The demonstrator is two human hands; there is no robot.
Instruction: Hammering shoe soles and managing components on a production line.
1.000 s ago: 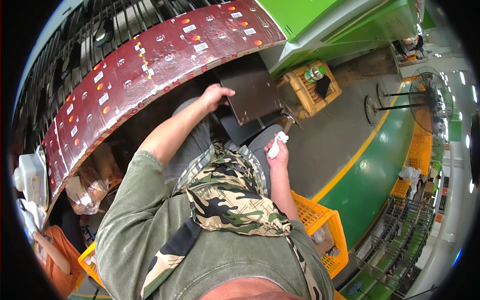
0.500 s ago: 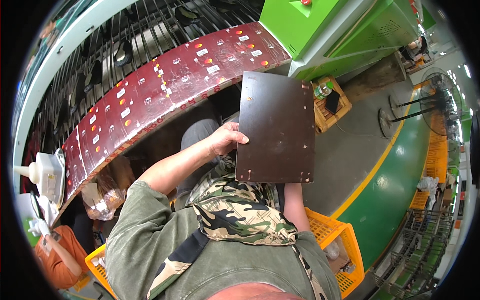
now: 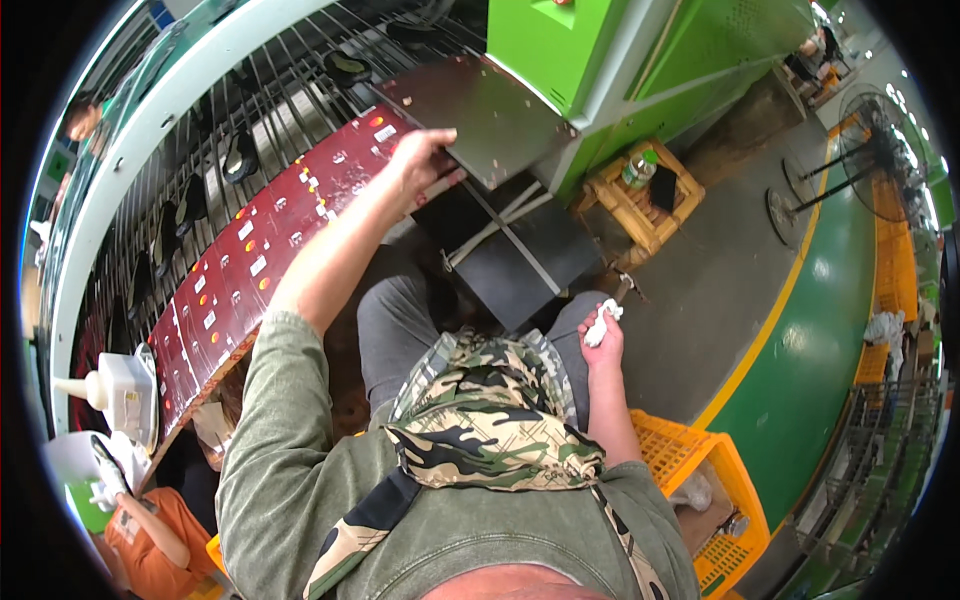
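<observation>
The dark brown board [image 3: 490, 115], slightly blurred, lies at the far end of the maroon-covered bench [image 3: 255, 235], beside the green machine. My left hand [image 3: 420, 165] is at the board's near left corner with thumb and fingers apart; whether a fingertip touches the edge I cannot tell. By my right knee, my right hand [image 3: 603, 340] is closed around the white-wrapped handle of a small tool [image 3: 624, 288] with a brownish metal end. Its exact kind is unclear. In front of my knees is a black box-like object [image 3: 525, 260] with grey crossing straps.
Dark shoe-like pieces [image 3: 240, 155] sit on the rod rack behind the bench. A bamboo stool [image 3: 640, 225] holds a bottle and a phone. A yellow crate [image 3: 740, 480] stands at my right, a floor fan [image 3: 790, 215] beyond. A person in orange [image 3: 150, 540] works at far left.
The board went from upright in front of me to lying at the bench's far end. My left hand moved forward and let it go. My right hand, hidden before, now shows with the tool.
</observation>
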